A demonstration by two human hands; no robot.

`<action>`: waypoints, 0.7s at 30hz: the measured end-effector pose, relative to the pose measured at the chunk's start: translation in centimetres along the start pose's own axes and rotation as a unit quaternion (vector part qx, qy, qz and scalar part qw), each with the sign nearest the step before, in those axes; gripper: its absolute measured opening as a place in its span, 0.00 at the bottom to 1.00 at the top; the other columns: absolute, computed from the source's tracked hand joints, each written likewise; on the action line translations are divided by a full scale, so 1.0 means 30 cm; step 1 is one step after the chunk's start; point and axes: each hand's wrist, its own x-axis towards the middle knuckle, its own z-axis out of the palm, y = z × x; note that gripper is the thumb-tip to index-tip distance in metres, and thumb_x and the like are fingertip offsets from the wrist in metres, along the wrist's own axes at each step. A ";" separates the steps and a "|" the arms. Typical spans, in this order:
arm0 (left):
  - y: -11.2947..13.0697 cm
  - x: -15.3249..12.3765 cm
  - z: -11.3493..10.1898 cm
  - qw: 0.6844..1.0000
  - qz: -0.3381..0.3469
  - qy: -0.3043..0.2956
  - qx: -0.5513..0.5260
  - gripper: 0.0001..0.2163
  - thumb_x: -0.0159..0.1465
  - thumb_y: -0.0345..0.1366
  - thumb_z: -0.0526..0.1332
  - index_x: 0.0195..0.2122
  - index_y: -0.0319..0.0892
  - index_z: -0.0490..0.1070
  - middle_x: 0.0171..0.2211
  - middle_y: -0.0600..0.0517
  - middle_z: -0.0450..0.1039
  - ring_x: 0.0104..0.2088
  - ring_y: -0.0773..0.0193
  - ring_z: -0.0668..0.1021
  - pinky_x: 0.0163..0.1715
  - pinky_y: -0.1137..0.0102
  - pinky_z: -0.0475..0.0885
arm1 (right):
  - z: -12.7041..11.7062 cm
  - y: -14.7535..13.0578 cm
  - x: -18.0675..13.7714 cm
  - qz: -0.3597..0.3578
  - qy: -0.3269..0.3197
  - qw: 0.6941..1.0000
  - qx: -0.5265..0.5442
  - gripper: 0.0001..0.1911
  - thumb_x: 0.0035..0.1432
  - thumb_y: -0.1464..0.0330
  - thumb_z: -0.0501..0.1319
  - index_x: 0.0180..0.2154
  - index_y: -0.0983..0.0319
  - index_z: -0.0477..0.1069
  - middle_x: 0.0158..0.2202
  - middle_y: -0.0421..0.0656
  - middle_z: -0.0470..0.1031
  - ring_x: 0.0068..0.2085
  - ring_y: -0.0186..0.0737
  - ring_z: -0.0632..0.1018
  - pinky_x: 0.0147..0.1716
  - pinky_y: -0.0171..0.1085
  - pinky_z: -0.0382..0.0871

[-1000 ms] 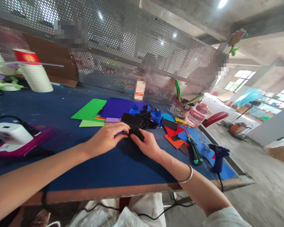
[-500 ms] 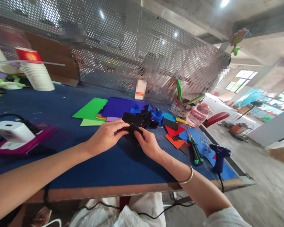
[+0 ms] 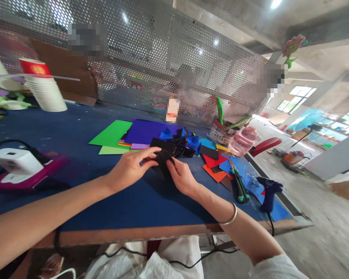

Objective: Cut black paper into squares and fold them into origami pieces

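Note:
A small folded piece of black paper (image 3: 164,161) is held up between my two hands, just above the blue tabletop. My left hand (image 3: 135,164) pinches its left edge between thumb and fingertips. On its right side, my right hand (image 3: 182,174) grips it with the thumb on the near face. Right behind the held piece lie more black paper (image 3: 163,145) and a heap of folded blue and black paper pieces (image 3: 189,141). Sheets of purple paper (image 3: 151,131) and green paper (image 3: 112,132) are stacked to the left of that heap.
At the right lie a green-handled utility knife (image 3: 240,184), red paper (image 3: 216,159) and a glue gun (image 3: 269,192) with its cord. A pink bottle (image 3: 243,140) stands behind them. Stacked paper cups (image 3: 45,91) and a charger (image 3: 16,161) are on the left. A perforated metal screen (image 3: 133,50) backs the table.
The black paper has turned in my fingers, showing more of its folded face and a raised edge. My right thumb has shifted slightly on it; both hands remain in nearly the same place.

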 end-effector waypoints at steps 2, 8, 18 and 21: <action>0.006 0.005 0.000 1.000 -0.001 0.006 -0.002 0.15 0.78 0.48 0.59 0.54 0.45 0.78 0.41 0.49 0.88 0.38 0.56 0.89 0.44 0.64 0.87 | 0.006 0.005 0.001 0.005 0.005 1.000 0.005 0.19 0.73 0.53 0.53 0.32 0.56 0.68 0.24 0.37 0.69 0.27 0.38 0.70 0.28 0.36 0.61; 0.027 0.028 -0.016 0.998 0.049 0.028 0.027 0.12 0.77 0.41 0.60 0.37 0.45 0.78 0.43 0.48 0.85 0.41 0.59 0.87 0.45 0.66 0.83 | 0.010 0.020 0.008 0.007 0.029 1.000 0.001 0.20 0.68 0.52 0.56 0.29 0.57 0.69 0.23 0.38 0.67 0.26 0.37 0.67 0.26 0.36 0.58; 0.057 0.018 -0.058 0.974 0.185 0.065 0.116 0.14 0.74 0.29 0.61 0.31 0.50 0.79 0.33 0.53 0.78 0.37 0.60 0.80 0.43 0.64 0.78 | -0.001 -0.014 -0.010 -0.027 0.060 0.997 -0.033 0.22 0.70 0.53 0.57 0.31 0.59 0.77 0.22 0.37 0.66 0.24 0.35 0.65 0.25 0.35 0.57; 0.063 0.025 -0.062 0.964 0.222 0.073 0.128 0.14 0.74 0.28 0.60 0.32 0.50 0.79 0.32 0.54 0.78 0.35 0.60 0.79 0.42 0.64 0.77 | -0.002 -0.013 -0.010 -0.056 0.055 0.996 -0.046 0.21 0.71 0.55 0.57 0.30 0.59 0.75 0.22 0.38 0.69 0.24 0.34 0.66 0.26 0.34 0.59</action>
